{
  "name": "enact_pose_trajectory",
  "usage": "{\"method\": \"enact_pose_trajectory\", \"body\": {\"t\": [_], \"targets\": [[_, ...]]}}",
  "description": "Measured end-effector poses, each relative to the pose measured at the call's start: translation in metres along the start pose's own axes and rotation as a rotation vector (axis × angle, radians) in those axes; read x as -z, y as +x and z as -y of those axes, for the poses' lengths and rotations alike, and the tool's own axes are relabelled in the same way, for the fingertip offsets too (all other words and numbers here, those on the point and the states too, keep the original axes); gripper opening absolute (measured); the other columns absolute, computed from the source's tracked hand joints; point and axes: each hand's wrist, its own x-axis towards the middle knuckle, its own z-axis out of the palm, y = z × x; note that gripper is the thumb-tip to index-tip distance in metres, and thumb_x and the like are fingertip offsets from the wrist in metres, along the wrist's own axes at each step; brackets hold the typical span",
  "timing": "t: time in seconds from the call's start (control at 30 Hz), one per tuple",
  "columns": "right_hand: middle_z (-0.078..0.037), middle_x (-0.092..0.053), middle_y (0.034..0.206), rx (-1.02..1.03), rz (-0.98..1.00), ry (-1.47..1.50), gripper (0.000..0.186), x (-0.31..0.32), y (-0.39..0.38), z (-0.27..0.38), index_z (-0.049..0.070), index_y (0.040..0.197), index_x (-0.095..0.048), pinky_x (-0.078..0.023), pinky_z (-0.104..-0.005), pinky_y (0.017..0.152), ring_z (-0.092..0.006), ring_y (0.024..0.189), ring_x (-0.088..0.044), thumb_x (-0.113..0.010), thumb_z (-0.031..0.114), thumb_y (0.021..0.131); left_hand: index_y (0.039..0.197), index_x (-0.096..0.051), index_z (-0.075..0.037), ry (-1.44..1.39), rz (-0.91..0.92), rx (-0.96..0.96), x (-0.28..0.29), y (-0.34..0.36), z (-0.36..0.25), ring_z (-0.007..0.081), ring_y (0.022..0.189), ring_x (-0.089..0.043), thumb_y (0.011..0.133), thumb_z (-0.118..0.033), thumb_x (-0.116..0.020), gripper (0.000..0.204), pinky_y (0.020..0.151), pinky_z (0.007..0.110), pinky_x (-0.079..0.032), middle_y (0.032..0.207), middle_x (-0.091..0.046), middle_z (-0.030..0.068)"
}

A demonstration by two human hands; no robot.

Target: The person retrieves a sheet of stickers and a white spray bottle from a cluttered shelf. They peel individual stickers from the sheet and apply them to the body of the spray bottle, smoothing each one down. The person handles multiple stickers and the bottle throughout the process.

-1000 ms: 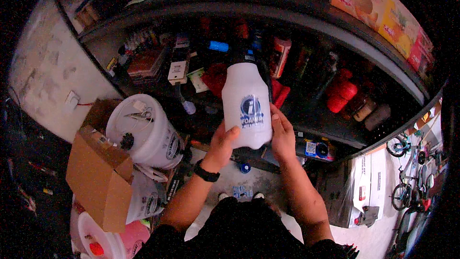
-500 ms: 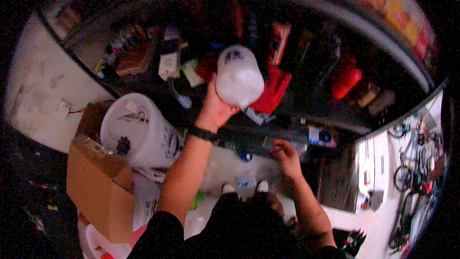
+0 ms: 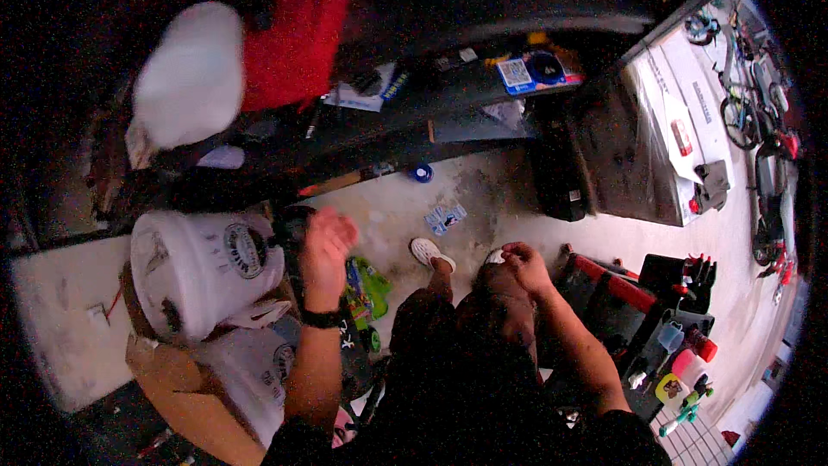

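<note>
On the dark shelf at the upper left stands a rounded white plastic container (image 3: 194, 73), next to a red cloth (image 3: 297, 43). My left hand (image 3: 332, 246), with a black band at its wrist, is apart from the container, its fingers extended and holding nothing. It hangs just right of a white bucket (image 3: 203, 272). My right hand (image 3: 528, 269) is in front of my body, above my right shoe, its fingers curled in with nothing seen in them.
A cardboard box (image 3: 185, 401) sits below the bucket at the left. Green items (image 3: 369, 289) lie on the floor near my feet. A large wrapped box (image 3: 634, 151) stands at the right, with bicycles (image 3: 746, 112) beyond. A black-and-red rack (image 3: 621, 293) is at the lower right.
My left hand has let go of the white container, which now stands on the shelf, and has drawn back toward me. My right hand is lower. The view has turned rightward and down.
</note>
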Motion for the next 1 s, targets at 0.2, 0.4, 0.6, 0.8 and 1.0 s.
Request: {"method": "enact_pose_trajectory", "body": {"t": [0.2,0.4,0.6,0.8,1.0], "targets": [[-0.015,-0.069,0.094,-0.411,-0.051,0.051,0.026,-0.024,0.06,-0.104,0.0,0.106,-0.064,-0.053,-0.0355,0.076,-0.0228,0.086,-0.068,-0.061,0.016,0.085,0.114,-0.056,-0.007,0.585,-0.087,0.433,0.117,-0.007,0.231,0.0185,0.08,-0.063,0.09,-0.021,-0.061,0.028,0.07,0.031,-0.052,0.096,-0.063,0.0067],[-0.02,-0.067,0.105,-0.295,-0.019,-0.344,0.04,-0.081,0.198,-0.292,0.001,0.113,-0.062,-0.052,-0.0405,0.084,-0.0343,0.097,-0.065,-0.065,0.021,0.079,0.11,-0.058,-0.006,0.71,-0.075,0.678,0.21,0.1,0.46,0.0145,0.069,-0.056,0.087,-0.016,-0.064,0.026,0.062,0.029,-0.049,0.091,-0.062,0.0047],[-0.023,-0.062,0.113,-0.111,0.033,-0.418,0.047,-0.179,0.353,-0.42,-0.001,0.12,-0.058,-0.048,-0.0424,0.09,-0.0372,0.108,-0.059,-0.067,0.021,0.08,0.108,-0.055,-0.001,0.235,-0.085,0.367,0.437,0.205,0.747,0.015,0.082,-0.052,0.084,-0.017,-0.067,0.032,0.073,0.034,-0.045,0.098,-0.056,0.0035],[-0.023,-0.055,0.119,0.088,-0.286,-0.711,0.05,-0.216,0.459,-0.539,-0.001,0.119,-0.051,-0.047,-0.0451,0.089,-0.0396,0.105,-0.055,-0.069,0.021,0.078,0.109,-0.056,-0.001,0.526,-0.317,0.48,0.375,0.287,0.812,0.0163,0.085,-0.055,0.084,-0.018,-0.069,0.033,0.076,0.034,-0.046,0.1,-0.059,0.0042],[-0.022,-0.061,0.11,-0.033,-0.302,-0.747,0.041,-0.241,0.462,-0.517,0.001,0.107,-0.058,-0.049,-0.0461,0.088,-0.0389,0.1,-0.059,-0.072,0.026,0.077,0.11,-0.058,-0.002,0.542,-0.49,0.364,0.378,0.297,0.825,0.0176,0.088,-0.058,0.083,-0.02,-0.071,0.034,0.079,0.035,-0.046,0.102,-0.062,0.005]]}}
